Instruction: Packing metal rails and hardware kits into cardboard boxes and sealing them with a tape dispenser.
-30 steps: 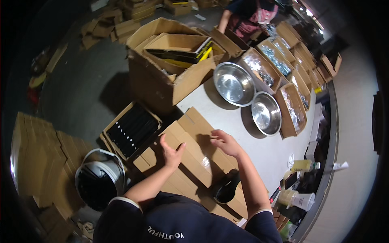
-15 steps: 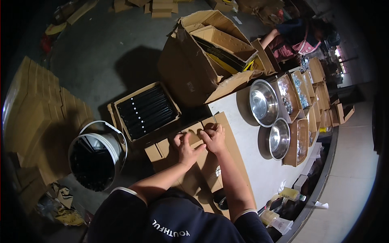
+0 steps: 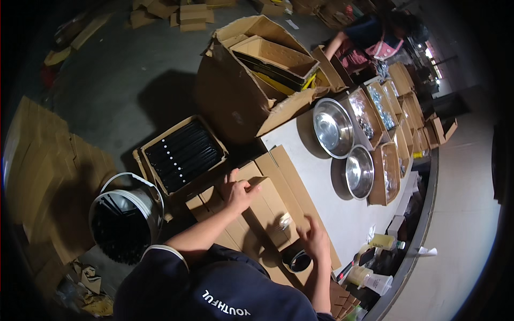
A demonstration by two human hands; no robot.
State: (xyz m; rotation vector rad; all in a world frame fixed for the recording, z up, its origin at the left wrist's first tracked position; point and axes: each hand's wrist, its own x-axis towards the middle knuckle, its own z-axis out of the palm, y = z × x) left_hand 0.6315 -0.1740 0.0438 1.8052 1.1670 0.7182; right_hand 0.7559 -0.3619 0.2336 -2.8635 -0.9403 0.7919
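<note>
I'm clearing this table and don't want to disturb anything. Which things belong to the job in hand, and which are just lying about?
Seemingly in the job:
cardboard, beneath the left hand
black round object, near the right hand

Seemingly lying about, untouched by these hands:
larger steel bowl
smaller steel bowl
bottle of yellow liquid

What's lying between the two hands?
In the head view, brown cardboard lies between the left hand and right hand, with a small shiny item on it, too unclear to identify.
</note>
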